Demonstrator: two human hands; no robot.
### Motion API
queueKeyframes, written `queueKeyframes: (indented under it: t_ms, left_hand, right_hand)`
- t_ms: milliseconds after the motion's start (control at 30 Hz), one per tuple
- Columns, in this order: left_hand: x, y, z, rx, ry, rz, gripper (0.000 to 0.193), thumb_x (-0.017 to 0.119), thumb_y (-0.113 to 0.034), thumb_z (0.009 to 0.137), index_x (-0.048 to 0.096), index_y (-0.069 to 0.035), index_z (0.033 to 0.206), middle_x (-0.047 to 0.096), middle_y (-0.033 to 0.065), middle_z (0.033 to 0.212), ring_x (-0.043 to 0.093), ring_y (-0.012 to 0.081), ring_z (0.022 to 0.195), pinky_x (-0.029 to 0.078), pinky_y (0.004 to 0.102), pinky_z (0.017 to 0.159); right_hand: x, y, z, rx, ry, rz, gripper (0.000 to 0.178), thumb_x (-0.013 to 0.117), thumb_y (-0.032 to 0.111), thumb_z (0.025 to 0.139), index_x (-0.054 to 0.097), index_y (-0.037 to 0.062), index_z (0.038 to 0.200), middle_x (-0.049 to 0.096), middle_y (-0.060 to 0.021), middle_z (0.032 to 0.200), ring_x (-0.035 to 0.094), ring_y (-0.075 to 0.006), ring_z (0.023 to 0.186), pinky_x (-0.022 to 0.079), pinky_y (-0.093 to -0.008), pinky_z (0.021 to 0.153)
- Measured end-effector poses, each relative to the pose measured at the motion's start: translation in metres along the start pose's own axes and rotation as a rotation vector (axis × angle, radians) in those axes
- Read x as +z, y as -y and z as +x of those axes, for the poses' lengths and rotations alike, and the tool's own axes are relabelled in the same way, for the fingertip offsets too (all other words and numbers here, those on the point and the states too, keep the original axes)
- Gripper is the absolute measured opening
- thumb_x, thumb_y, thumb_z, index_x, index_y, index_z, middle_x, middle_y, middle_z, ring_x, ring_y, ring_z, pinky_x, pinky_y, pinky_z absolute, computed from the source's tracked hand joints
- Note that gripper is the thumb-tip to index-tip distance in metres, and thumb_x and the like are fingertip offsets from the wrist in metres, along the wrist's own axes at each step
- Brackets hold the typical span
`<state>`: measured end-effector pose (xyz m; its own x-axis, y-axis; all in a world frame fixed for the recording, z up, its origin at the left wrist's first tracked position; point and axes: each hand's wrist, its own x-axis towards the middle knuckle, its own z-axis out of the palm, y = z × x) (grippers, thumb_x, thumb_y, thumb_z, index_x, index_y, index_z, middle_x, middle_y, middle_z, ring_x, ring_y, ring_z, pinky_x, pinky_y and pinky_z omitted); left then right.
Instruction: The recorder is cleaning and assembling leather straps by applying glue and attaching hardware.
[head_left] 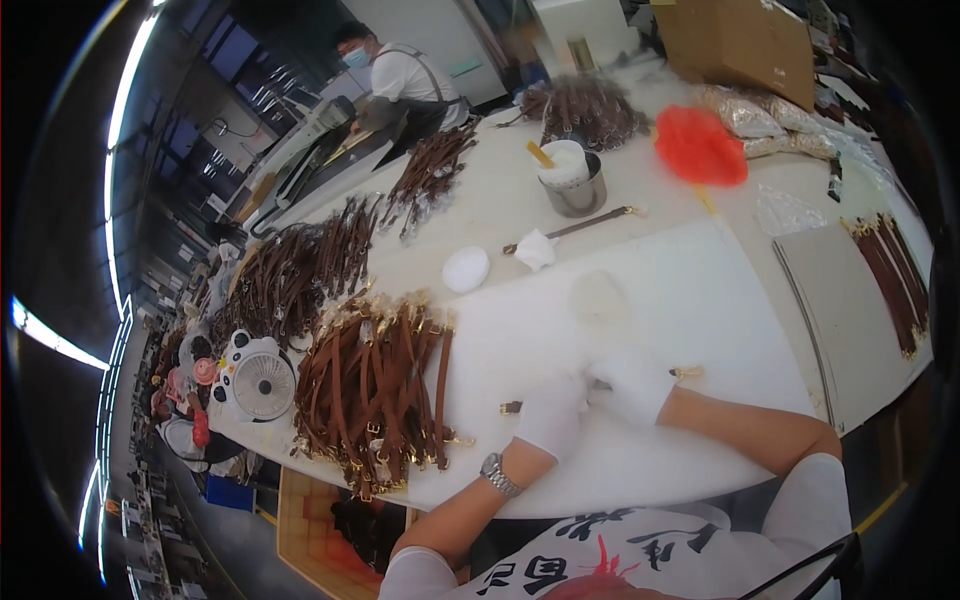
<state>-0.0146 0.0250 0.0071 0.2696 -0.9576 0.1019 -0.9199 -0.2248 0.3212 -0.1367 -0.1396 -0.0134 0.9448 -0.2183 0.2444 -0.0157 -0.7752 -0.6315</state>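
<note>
In front of me on the white tabletop, a narrow brown leather strap point(511, 408) runs through both my hands. White gloves cover them. My left hand point(552, 416), with a metal watch at the wrist, is closed round the strap, and a short end pokes out to its left. Closed on the same strap is my right hand point(634, 385); a gold-coloured buckle point(687, 373) shows past its outer side. Between the two hands only a small dark piece of strap is visible. The gloves hide the rest, and the fingertips are blurred.
Left of my hands lies a heap of brown straps with gold buckles point(375, 385), beside a small white fan point(262, 385). Farther off are a white lid point(466, 270), a white tub in a metal pot point(578, 190), more straps, red material point(700, 145) and a cardboard box point(735, 50). A co-worker stands beyond.
</note>
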Motion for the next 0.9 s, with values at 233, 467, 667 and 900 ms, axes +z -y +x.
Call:
queueKeyframes:
  t_ms: [233,467,667,900]
  left_hand:
    - [-0.051,0.064,-0.025,-0.063,-0.046,-0.005,0.013,0.071,-0.003,0.09,0.073,-0.002,0.104,0.068,0.0181,0.098,0.07,0.034,0.09,0.057,0.0447,0.08]
    - [-0.065,0.088,-0.023,-0.439,-0.25,-0.291,0.014,0.069,-0.005,0.093,0.074,-0.001,0.105,0.072,0.0178,0.098,0.072,0.0301,0.091,0.057,0.0367,0.083]
    - [-0.036,0.069,-0.041,-0.042,-0.139,0.057,0.006,0.073,-0.003,0.096,0.07,0.001,0.099,0.075,0.0124,0.098,0.072,0.0159,0.075,0.057,0.0312,0.067]
    - [-0.034,0.081,-0.018,-0.315,-0.062,-0.156,0.006,0.072,-0.001,0.095,0.068,0.001,0.098,0.074,0.0126,0.089,0.07,0.0136,0.064,0.054,0.0303,0.056]
  right_hand:
    - [-0.01,-0.002,0.003,-0.091,-0.169,-0.016,0.015,0.078,0.021,0.086,0.073,0.0066,0.086,0.071,-0.0141,0.091,0.068,-0.0359,0.095,0.053,-0.0485,0.09]
    - [-0.001,-0.011,0.004,-0.095,-0.113,-0.026,0.012,0.077,0.015,0.085,0.074,0.0047,0.089,0.066,-0.0137,0.1,0.064,-0.0353,0.102,0.053,-0.0463,0.092]
    - [0.004,-0.005,-0.004,-0.092,-0.111,-0.016,0.012,0.077,0.014,0.084,0.071,0.0039,0.084,0.067,-0.013,0.1,0.065,-0.0349,0.102,0.053,-0.0456,0.092]
    - [0.0,-0.007,-0.008,-0.085,-0.086,-0.05,0.016,0.078,0.022,0.088,0.074,0.0067,0.09,0.068,-0.0136,0.096,0.065,-0.0344,0.102,0.052,-0.0462,0.094]
